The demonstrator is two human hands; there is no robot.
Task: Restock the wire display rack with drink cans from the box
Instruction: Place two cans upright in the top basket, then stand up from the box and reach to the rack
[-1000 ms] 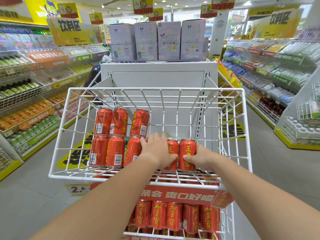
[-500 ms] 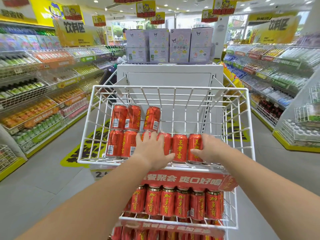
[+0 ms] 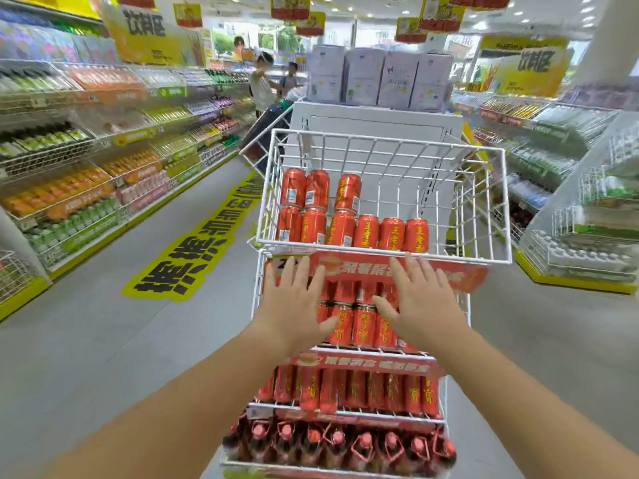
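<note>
The left hand (image 3: 297, 305) is spread flat and empty, just below the white wire display rack (image 3: 498, 202) basket. In the basket, red aluminium drink cans (image 3: 366, 231) stand upright. They look stiff, smooth and weighty, best gripped around the body. The right hand (image 3: 420, 305) is likewise spread and empty.

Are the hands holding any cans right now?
No, nothing is held. The left hand and right hand are both open, fingers spread.

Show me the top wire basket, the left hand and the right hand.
top wire basket (image 3: 466, 258): head view, on its front rim.
left hand (image 3: 297, 305): head view, back of the hand.
right hand (image 3: 422, 305): head view, back of the hand.
</note>
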